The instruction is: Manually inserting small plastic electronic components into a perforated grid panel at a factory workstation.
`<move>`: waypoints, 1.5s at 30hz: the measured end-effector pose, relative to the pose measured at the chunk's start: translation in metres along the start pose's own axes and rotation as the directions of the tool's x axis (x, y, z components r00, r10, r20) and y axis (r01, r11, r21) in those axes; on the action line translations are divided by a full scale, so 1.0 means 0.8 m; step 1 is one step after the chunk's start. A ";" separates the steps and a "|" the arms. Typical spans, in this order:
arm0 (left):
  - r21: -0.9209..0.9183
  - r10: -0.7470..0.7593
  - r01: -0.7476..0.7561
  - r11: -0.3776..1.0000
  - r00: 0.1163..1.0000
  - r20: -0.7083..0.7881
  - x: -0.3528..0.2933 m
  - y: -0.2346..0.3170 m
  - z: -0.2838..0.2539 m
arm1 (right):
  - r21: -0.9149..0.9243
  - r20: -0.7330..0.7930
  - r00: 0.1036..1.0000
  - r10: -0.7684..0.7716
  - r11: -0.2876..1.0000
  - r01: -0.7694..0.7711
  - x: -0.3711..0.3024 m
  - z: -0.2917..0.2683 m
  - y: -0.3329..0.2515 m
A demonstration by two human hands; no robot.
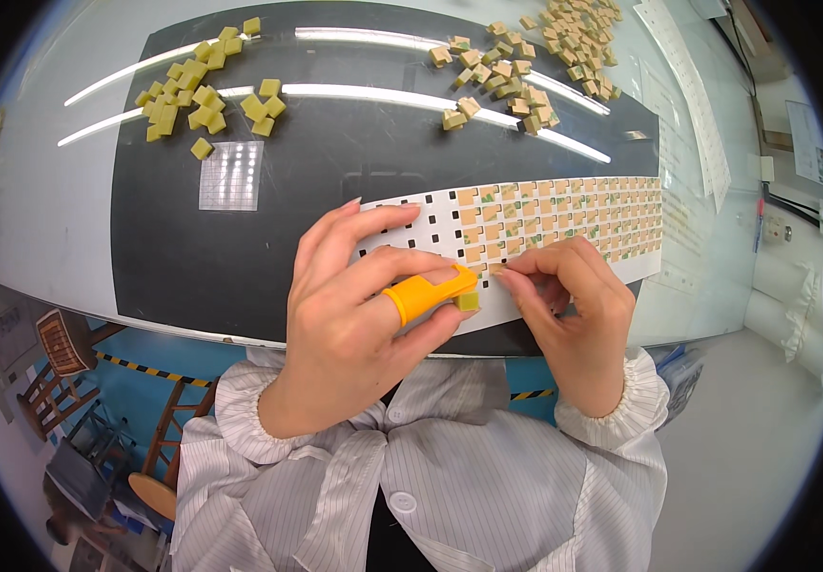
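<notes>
View: one head-worn fisheye camera, the left of a side-by-side pair.
Facing: steeply down over the person's chest onto the tabletop.
Nearness: close; both hands fill the middle of the frame.
Distortion: straight edges bow toward the dark round rim.
Edges: floor and chairs show lower left.

An assembly workshop: dark bench mat, striped work smock, heaps of small yellow squares.

White pinstriped work coat with elastic gathered cuffs, round white buttons down the front, orange finger cot on the left hand.
</notes>
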State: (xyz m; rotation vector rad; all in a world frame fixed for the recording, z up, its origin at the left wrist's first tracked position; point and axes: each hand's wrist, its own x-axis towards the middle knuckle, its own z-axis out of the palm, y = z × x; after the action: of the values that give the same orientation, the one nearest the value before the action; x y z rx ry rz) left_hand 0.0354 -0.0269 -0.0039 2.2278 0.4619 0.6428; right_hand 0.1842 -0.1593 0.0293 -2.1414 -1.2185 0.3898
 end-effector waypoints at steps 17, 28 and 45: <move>0.001 -0.012 0.012 1.000 1.000 0.002 -0.002 -0.001 -0.006 | 0.487 0.706 0.658 0.261 0.495 -0.720 0.048 -0.025 -0.017; 0.004 0.007 -0.007 1.000 1.000 0.003 0.002 0.001 -0.001 | 0.450 0.721 0.639 0.267 0.521 -0.725 0.048 -0.026 -0.010; 0.002 0.003 -0.003 1.000 1.000 0.002 0.002 0.002 0.000 | 0.470 0.695 0.670 0.262 0.540 -0.698 0.040 -0.021 -0.009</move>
State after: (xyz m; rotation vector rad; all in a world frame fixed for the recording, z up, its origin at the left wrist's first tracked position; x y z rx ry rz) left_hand 0.0370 -0.0267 -0.0021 2.2310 0.4578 0.6418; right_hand 0.2053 -0.1362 0.0484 -1.6328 -0.4625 1.5791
